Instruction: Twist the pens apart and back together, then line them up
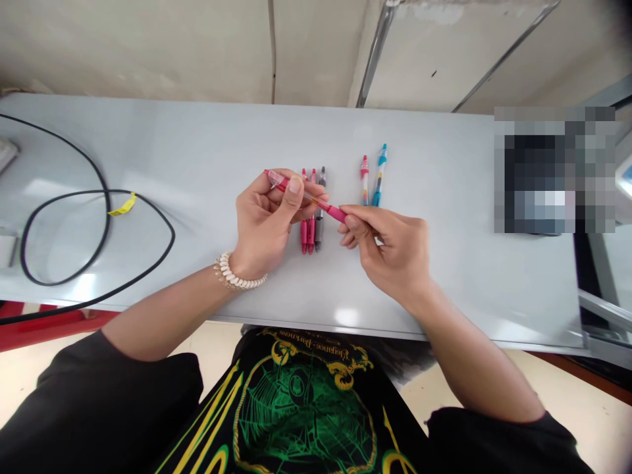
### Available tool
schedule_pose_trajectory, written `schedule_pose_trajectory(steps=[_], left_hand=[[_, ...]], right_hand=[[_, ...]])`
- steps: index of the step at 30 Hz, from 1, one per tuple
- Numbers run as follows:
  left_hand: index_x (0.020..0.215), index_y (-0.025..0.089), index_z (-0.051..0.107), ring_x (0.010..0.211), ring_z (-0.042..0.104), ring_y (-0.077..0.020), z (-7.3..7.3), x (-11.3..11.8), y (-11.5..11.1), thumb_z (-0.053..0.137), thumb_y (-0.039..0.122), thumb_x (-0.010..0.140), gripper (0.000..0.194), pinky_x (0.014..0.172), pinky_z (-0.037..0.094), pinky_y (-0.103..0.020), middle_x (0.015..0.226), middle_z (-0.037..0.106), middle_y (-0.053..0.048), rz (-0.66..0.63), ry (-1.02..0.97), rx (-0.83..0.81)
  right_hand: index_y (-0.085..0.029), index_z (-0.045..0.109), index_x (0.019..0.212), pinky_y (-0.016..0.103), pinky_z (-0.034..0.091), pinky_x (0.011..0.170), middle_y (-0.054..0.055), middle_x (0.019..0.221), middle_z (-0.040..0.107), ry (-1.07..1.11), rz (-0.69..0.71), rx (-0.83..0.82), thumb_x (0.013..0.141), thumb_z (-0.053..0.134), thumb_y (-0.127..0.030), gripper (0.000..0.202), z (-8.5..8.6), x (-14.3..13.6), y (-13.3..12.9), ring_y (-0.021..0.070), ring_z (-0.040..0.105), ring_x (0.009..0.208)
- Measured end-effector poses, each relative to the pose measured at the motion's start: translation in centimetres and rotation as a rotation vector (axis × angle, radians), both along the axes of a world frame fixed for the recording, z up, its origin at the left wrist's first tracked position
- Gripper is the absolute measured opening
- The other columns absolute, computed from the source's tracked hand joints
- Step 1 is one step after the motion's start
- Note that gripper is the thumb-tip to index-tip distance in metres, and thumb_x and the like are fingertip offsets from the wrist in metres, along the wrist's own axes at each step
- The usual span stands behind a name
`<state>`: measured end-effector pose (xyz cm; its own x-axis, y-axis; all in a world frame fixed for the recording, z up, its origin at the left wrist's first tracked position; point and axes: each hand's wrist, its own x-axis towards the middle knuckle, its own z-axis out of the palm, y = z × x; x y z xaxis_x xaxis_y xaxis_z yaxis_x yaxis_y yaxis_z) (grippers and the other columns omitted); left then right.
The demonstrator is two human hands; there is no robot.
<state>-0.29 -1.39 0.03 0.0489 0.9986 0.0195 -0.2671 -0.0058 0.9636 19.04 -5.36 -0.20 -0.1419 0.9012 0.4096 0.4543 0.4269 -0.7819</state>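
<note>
A pink pen with a clear barrel (pixel 310 196) is held up over the table between both hands. My left hand (pixel 266 220) is closed round its upper part, thumb on the barrel. My right hand (pixel 388 243) pinches the pink grip at its lower end. Behind and below my left fingers lie two pink pens (pixel 307 237) and a grey pen (pixel 320 230) side by side. Beyond my right hand are a shorter pink-topped pen (pixel 364 178) and a blue pen (pixel 380 172), their lower ends near or behind the hand.
The light grey table (pixel 197 145) runs along a wall (pixel 197 52). A black cable (pixel 103 243) with a yellow tag (pixel 123 205) loops across its left side. A blurred-out dark object (pixel 536 178) stands at the right end.
</note>
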Motion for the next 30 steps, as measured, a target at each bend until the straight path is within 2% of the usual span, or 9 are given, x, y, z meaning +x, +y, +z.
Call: schedule_pose_trajectory(steps=[2, 5, 9, 12, 15, 18, 23, 28, 30], left_hand=[[0.093, 0.027, 0.072, 0.088, 0.080, -0.0168, 0.1, 0.0, 0.0, 0.085, 0.050, 0.092, 0.027, 0.081, 0.070, -0.031, 0.097, 0.083, 0.000, 0.005, 0.018, -0.010], [0.094, 0.027, 0.073, 0.086, 0.080, -0.0149, 0.2, 0.1, -0.1, 0.083, 0.044, 0.095, 0.020, 0.080, 0.069, -0.029, 0.097, 0.083, 0.001, -0.018, -0.022, 0.008], [0.094, 0.025, 0.073, 0.086, 0.080, -0.0152, 0.2, 0.0, -0.2, 0.078, 0.041, 0.100, 0.018, 0.079, 0.068, -0.028, 0.095, 0.083, -0.001, -0.048, -0.009, 0.029], [0.097, 0.027, 0.071, 0.091, 0.081, -0.0166, 0.2, -0.1, -0.2, 0.077, 0.040, 0.101, 0.015, 0.084, 0.068, -0.032, 0.098, 0.083, 0.000, -0.044, 0.019, 0.019], [0.099, 0.029, 0.069, 0.102, 0.081, -0.0214, 0.2, -0.2, -0.2, 0.079, 0.048, 0.097, 0.022, 0.087, 0.066, -0.037, 0.100, 0.082, 0.001, -0.042, 0.095, -0.017], [0.099, 0.028, 0.067, 0.108, 0.080, -0.0245, 0.3, -0.2, -0.2, 0.078, 0.059, 0.094, 0.033, 0.087, 0.066, -0.038, 0.101, 0.083, 0.000, -0.048, 0.153, -0.044], [0.099, 0.029, 0.067, 0.107, 0.080, -0.0252, 0.4, -0.3, -0.3, 0.081, 0.061, 0.091, 0.037, 0.086, 0.066, -0.038, 0.101, 0.082, 0.000, -0.039, 0.148, -0.059], [0.096, 0.027, 0.071, 0.087, 0.079, -0.0171, 0.3, -0.2, -0.1, 0.080, 0.049, 0.097, 0.024, 0.073, 0.064, -0.030, 0.092, 0.080, 0.000, -0.128, -0.009, 0.014], [0.096, 0.027, 0.071, 0.086, 0.079, -0.0164, 0.3, -0.2, -0.1, 0.079, 0.047, 0.098, 0.022, 0.074, 0.064, -0.030, 0.093, 0.080, 0.000, -0.148, -0.032, 0.040]], right_hand=[[-0.024, 0.075, 0.123, 0.029, 0.066, 0.072, 0.004, 0.096, 0.080, 0.014, 0.009, -0.033, 0.111, 0.056, -0.037, 0.027, 0.0, 0.0, 0.0, 0.0153, 0.076, 0.077], [-0.024, 0.077, 0.117, 0.031, 0.066, 0.080, 0.006, 0.102, 0.081, 0.010, -0.007, 0.047, 0.108, 0.061, -0.039, 0.024, 0.3, 0.0, -0.1, 0.0177, 0.077, 0.088], [-0.021, 0.076, 0.112, 0.026, 0.061, 0.064, 0.001, 0.079, 0.076, 0.030, 0.038, -0.108, 0.112, 0.052, -0.038, 0.030, 0.3, -0.1, -0.2, 0.0127, 0.071, 0.063], [-0.023, 0.075, 0.118, 0.030, 0.065, 0.073, 0.005, 0.094, 0.080, -0.001, 0.015, -0.008, 0.108, 0.061, -0.038, 0.023, 0.1, 0.0, -0.2, 0.0173, 0.076, 0.080], [-0.023, 0.077, 0.113, 0.031, 0.065, 0.077, 0.006, 0.094, 0.080, -0.053, 0.017, 0.083, 0.107, 0.061, -0.032, 0.019, 0.1, 0.0, -0.2, 0.0173, 0.076, 0.081], [-0.021, 0.076, 0.113, 0.025, 0.062, 0.064, 0.001, 0.080, 0.075, -0.005, 0.071, -0.082, 0.112, 0.053, -0.032, 0.025, 0.2, 0.0, -0.3, 0.0127, 0.071, 0.064], [-0.023, 0.077, 0.115, 0.030, 0.065, 0.075, 0.005, 0.094, 0.078, -0.004, 0.010, -0.010, 0.108, 0.061, -0.040, 0.024, 0.5, -0.4, -0.4, 0.0169, 0.075, 0.080], [-0.019, 0.074, 0.086, 0.024, 0.057, 0.052, -0.001, 0.064, 0.066, 0.192, 0.230, -0.403, 0.111, 0.054, -0.050, 0.045, 1.3, -0.5, -0.4, 0.0119, 0.064, 0.051], [-0.019, 0.075, 0.090, 0.026, 0.060, 0.057, 0.001, 0.070, 0.071, 0.181, 0.229, -0.370, 0.110, 0.056, -0.049, 0.041, 1.1, -0.5, -0.3, 0.0134, 0.068, 0.058]])
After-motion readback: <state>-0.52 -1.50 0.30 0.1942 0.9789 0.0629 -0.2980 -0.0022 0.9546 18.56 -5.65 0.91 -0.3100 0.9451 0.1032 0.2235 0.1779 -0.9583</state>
